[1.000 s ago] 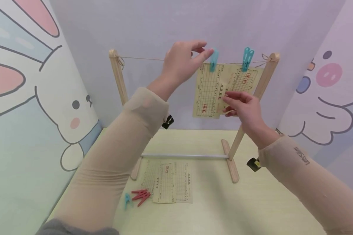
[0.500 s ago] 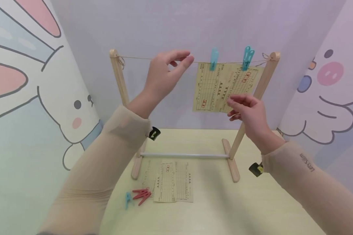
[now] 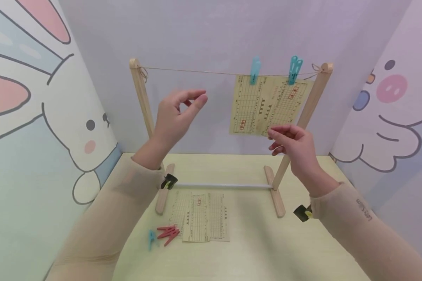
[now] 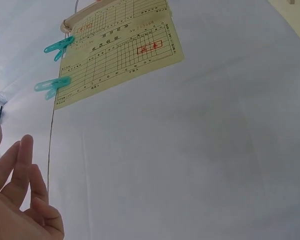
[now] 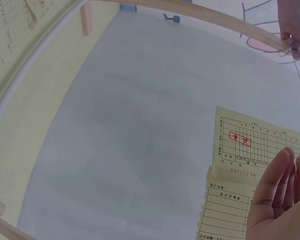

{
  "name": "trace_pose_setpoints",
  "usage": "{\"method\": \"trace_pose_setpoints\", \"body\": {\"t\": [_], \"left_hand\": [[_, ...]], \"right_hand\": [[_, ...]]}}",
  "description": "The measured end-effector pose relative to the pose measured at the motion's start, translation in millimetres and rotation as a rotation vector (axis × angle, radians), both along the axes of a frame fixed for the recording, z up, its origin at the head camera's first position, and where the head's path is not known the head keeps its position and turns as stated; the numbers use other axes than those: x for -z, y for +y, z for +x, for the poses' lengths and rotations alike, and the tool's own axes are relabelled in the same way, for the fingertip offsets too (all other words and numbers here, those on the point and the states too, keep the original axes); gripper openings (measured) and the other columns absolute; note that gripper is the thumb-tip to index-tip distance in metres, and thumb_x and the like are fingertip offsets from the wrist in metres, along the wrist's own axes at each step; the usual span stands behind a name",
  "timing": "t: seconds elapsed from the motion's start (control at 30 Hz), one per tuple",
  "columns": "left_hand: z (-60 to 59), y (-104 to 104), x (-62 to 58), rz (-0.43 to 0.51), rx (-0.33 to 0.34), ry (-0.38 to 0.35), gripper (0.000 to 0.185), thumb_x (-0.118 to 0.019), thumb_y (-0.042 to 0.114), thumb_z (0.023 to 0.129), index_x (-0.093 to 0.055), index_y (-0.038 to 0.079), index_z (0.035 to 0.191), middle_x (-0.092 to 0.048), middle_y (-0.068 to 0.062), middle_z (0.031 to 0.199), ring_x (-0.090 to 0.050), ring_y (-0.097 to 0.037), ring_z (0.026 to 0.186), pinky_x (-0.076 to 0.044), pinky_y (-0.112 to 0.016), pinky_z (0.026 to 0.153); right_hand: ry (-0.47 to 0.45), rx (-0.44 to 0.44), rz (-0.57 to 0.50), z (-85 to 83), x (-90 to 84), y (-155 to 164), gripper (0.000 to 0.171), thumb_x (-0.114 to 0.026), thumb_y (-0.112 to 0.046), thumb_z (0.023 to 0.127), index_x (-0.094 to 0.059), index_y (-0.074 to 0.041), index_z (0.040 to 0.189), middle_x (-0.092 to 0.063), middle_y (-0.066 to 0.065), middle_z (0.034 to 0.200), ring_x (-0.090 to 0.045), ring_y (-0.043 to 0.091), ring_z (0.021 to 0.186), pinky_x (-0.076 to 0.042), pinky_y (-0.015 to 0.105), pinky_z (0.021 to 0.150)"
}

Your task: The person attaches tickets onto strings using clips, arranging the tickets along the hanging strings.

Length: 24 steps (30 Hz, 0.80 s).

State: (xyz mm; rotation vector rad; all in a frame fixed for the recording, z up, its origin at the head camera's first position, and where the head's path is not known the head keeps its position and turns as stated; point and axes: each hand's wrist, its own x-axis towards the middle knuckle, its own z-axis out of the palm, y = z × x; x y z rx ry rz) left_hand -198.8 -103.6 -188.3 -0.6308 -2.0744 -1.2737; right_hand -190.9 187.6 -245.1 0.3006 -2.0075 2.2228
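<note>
Yellowish printed receipt slips (image 3: 247, 105) hang side by side from a string (image 3: 197, 71), overlapping near the middle. A light blue clothespin (image 3: 255, 70) and a teal clothespin (image 3: 295, 70) clip them at the top. My left hand (image 3: 176, 117) is in the air below the string, left of the slips, fingers loosely bent and holding nothing. My right hand (image 3: 297, 150) is by the slips' lower edge, thumb near the fingertips and nothing gripped; whether it touches the paper I cannot tell. In the right wrist view its fingers (image 5: 272, 192) appear in front of the slips.
The string runs between the wooden posts of a stand (image 3: 313, 97) with a pale crossbar (image 3: 221, 186). More receipt slips (image 3: 198, 218) lie on the table (image 3: 302, 242). Beside them are red clothespins (image 3: 168, 233) and a blue clothespin (image 3: 152, 239). Cartoon-printed walls (image 3: 91, 97) flank the table.
My left hand has moved away from the light blue clothespin, left and down. My right hand has let go of the slip's lower edge and dropped slightly. The slips stay hanging.
</note>
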Motion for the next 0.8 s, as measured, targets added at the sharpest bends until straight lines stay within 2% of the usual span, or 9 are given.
{"method": "trace_pose_setpoints", "body": {"t": [0.1, 0.2, 0.53, 0.8], "left_hand": [[5.1, -5, 6.1, 0.013, 0.003, -0.008, 0.024, -0.066, 0.017, 0.095, -0.073, 0.004, 0.114, -0.073, -0.012, 0.111, -0.055, -0.013, 0.091, -0.029, -0.024, 0.06], [9.0, -8, 12.6, 0.019, 0.002, -0.008, 0.023, -0.067, 0.016, 0.094, -0.074, 0.004, 0.113, -0.073, -0.013, 0.109, -0.054, -0.011, 0.088, -0.028, -0.023, 0.058], [25.7, -18, 34.5, 0.027, -0.009, -0.042, 0.022, -0.068, 0.013, 0.093, -0.074, 0.005, 0.113, -0.072, -0.012, 0.101, -0.053, -0.008, 0.086, -0.032, -0.025, 0.065], [32.1, -25, 49.0, 0.001, -0.015, -0.008, 0.021, -0.069, 0.011, 0.092, -0.074, 0.004, 0.111, -0.072, -0.012, 0.1, -0.054, -0.007, 0.084, -0.033, -0.025, 0.067]], "right_hand": [[0.009, -0.006, -0.008, 2.7, 3.7, -1, 0.004, -0.073, -0.014, 0.09, -0.071, -0.012, 0.093, -0.073, -0.003, 0.08, -0.065, 0.01, 0.058, -0.056, 0.023, 0.055], [0.016, -0.003, -0.012, 6.0, 8.1, -2, 0.004, -0.073, -0.013, 0.09, -0.071, -0.013, 0.093, -0.072, -0.003, 0.079, -0.065, 0.01, 0.059, -0.056, 0.022, 0.055], [0.023, 0.022, -0.067, 12.5, 27.7, -6, 0.009, -0.068, -0.008, 0.093, -0.072, -0.016, 0.089, -0.072, -0.005, 0.078, -0.065, 0.008, 0.059, -0.056, 0.021, 0.055], [0.006, 0.044, -0.046, 16.1, 41.0, -6, 0.005, -0.07, -0.011, 0.092, -0.071, -0.016, 0.093, -0.072, -0.004, 0.08, -0.065, 0.008, 0.06, -0.056, 0.021, 0.056]]}}
